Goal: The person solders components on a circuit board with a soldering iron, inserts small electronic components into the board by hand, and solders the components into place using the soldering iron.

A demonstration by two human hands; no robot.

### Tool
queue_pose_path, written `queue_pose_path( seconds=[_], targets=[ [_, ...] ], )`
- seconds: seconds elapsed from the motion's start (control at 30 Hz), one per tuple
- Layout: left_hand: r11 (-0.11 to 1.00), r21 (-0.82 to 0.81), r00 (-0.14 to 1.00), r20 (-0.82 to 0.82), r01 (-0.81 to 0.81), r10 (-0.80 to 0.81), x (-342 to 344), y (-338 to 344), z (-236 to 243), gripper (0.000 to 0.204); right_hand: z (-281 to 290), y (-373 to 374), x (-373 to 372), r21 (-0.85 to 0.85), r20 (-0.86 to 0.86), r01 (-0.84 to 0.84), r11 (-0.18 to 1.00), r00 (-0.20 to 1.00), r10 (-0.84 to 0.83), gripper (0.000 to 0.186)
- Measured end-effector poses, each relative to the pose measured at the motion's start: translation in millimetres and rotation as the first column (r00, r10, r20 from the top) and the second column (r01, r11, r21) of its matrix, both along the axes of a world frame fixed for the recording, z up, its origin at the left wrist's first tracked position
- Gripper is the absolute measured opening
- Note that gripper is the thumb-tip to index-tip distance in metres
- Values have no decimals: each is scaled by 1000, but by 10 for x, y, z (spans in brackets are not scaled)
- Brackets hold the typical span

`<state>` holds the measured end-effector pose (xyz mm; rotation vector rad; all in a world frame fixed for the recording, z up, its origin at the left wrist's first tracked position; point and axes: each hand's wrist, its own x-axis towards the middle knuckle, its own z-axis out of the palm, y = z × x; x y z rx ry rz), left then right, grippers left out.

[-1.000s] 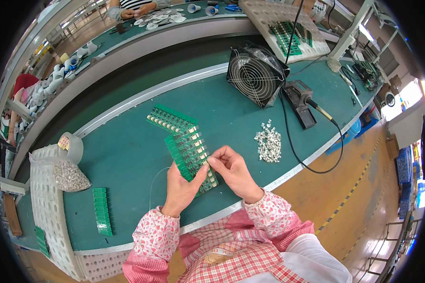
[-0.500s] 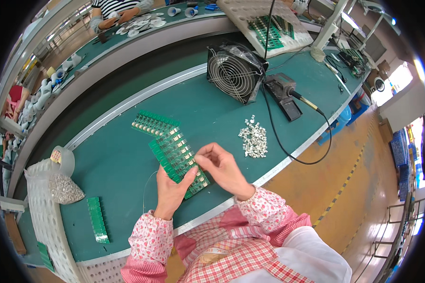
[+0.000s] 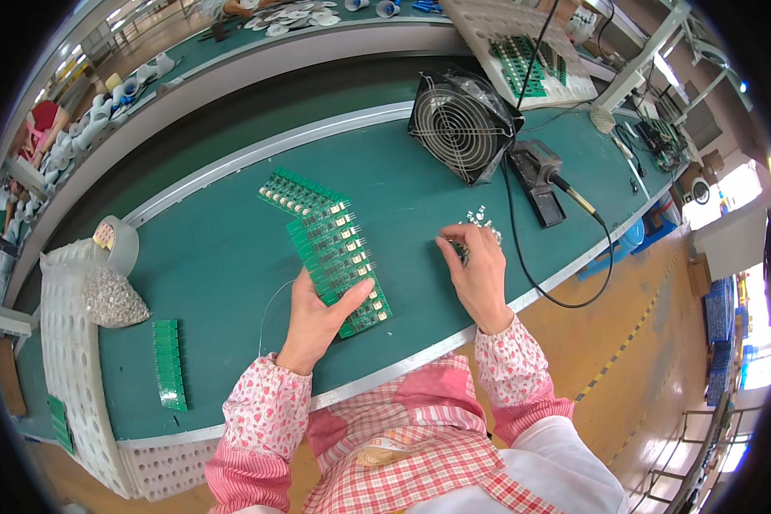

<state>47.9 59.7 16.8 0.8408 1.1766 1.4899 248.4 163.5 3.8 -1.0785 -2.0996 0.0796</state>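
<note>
My left hand (image 3: 314,319) grips the near end of a green circuit board panel (image 3: 327,261), thumb on top. Small white connectors run in a row along the panel's right side. At its far end lies another populated green panel (image 3: 293,194), close against it or overlapping. Over the pile of small white connectors (image 3: 485,224) is my right hand (image 3: 481,276), its thumb and fingers curled close together. The hand covers most of the pile, and whatever its fingertips hold is hidden.
A black fan (image 3: 461,124) and a soldering iron in its stand (image 3: 540,184) sit at the back right, the cable looping near the pile. On the left are a bag of small parts (image 3: 114,298), a tape roll (image 3: 122,244), a bare green panel (image 3: 169,364) and a white foam tray (image 3: 68,343).
My right hand has moved from the panel rightward to the connector pile. My left hand still holds the panel. The whole view has shifted slightly.
</note>
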Motion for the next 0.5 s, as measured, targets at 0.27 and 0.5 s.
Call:
queue_pose_path(
  seconds=[0.27, 0.5],
  targets=[
    [1000, -4, 1000, 1, -7, 7, -26, -12, -4, 35, 41, -146, -159, -419, -186, -103, 902, 982, 26, 16],
    [1000, -11, 1000, -1, -11, 11, -24, -14, 23, 37, -11, -153, -192, -411, -341, -163, 897, 940, 15, 15]
  ],
)
